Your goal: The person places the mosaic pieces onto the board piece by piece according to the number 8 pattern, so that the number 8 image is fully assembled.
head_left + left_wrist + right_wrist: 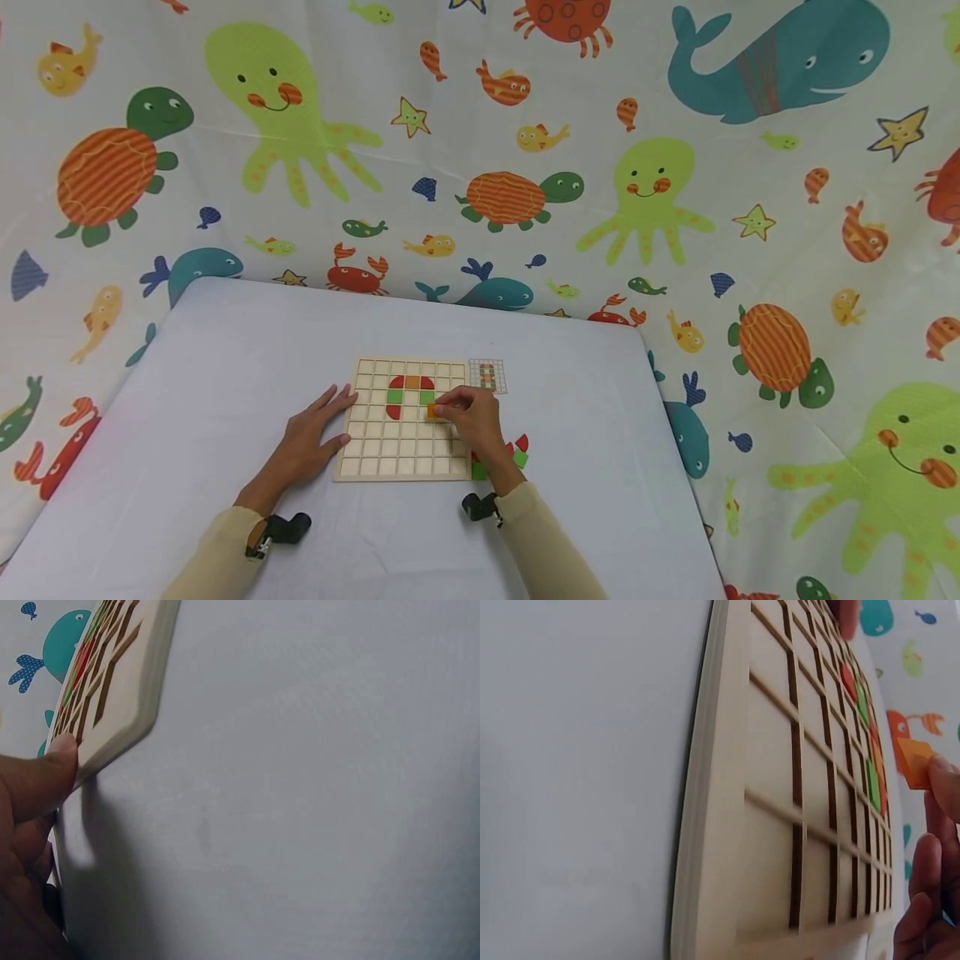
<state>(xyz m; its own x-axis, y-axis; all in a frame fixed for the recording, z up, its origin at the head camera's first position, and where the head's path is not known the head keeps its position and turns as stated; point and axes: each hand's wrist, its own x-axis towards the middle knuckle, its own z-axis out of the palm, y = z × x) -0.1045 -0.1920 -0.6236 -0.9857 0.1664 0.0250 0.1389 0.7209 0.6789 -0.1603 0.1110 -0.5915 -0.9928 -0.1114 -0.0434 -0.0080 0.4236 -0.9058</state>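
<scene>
Pinching a partly covered orange block [915,763]

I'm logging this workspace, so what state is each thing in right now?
Grid board: flat on the table, partly filled.
Set pieces: seated in cells.
Left hand: resting on the board's left edge.
Right hand: pinching an orange piece.
Orange piece: grasped, not yet released.
Pattern card: lying beside the board.
Loose pieces: on the table, partly hidden.
</scene>
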